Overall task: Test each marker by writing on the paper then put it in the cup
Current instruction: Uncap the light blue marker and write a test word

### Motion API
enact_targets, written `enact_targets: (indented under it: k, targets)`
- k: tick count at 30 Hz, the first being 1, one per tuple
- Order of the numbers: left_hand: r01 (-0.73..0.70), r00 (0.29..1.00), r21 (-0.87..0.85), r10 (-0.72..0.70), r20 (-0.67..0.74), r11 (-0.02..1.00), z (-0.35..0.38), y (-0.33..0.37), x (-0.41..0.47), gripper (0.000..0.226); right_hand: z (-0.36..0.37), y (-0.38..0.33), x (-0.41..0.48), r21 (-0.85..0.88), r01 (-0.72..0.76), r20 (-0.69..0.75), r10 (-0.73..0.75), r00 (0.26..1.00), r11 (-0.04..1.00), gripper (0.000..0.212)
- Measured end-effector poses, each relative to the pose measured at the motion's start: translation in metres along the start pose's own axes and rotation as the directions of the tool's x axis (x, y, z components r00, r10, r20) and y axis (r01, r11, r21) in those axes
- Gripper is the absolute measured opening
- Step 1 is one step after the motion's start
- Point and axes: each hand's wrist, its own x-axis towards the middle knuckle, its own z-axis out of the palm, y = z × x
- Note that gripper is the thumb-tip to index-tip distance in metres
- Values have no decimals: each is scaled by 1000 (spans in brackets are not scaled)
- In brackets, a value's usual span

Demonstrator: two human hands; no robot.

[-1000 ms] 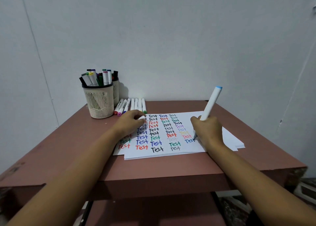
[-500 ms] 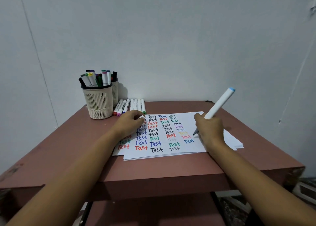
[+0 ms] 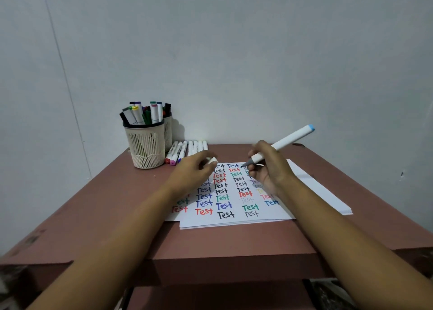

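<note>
A person stands at a small brown table (image 3: 112,216) by a white wall (image 3: 234,63). Both bare arms reach out over it.

The right hand (image 3: 269,171) holds a white marker (image 3: 290,138). The fingers are curled tight around the low end of it, near the tip. The marker is tilted. Its light blue end sticks up and out to the right. Its dark tip points left, toward the other hand. The tip is over the top edge of the paper (image 3: 234,221), near the first row of words. I cannot tell if it touches the sheet.

The left hand (image 3: 192,172) is just beside, near the top left part of the paper. Its fingers are bent, and the thumb and a finger pinch a small white cap (image 3: 212,161). The cap and the marker tip are near each other but apart.

The paper is a stack of white sheets in the middle of the table. The top sheet is full of the word "Test", written over and over in black, red, blue and green. One word is very pale grey.

At the back left corner stands a cream cup (image 3: 146,150) with holes in its sides. Many markers (image 3: 153,114) stand in it, caps up. A second cup (image 3: 167,131) hides just behind it. Beside the cups, a row of white markers (image 3: 187,148) lies flat on the table, side by side, touching.
</note>
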Motion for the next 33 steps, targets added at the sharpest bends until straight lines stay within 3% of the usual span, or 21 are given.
enact_targets:
  k: [6, 18, 25, 33]
  targets:
    - [22, 999, -72, -24, -25, 997, 2, 6, 1, 24, 12, 13, 10, 123, -12, 158, -8, 987, 992, 22]
    - [-82, 997, -55, 83, 1, 995, 6, 1, 5, 7, 12, 19, 17, 72, 43, 192, -56, 980, 997, 23]
    - [-125, 992, -91, 128, 23, 988, 7, -1, 5, 21, 9, 22, 17, -134, 96, 232, -63, 971, 986, 15]
    - [-25, 997, -208, 40, 69, 978, 3, 9, 3, 28, 8, 21, 14, -73, 72, 327, -45, 944, 995, 18]
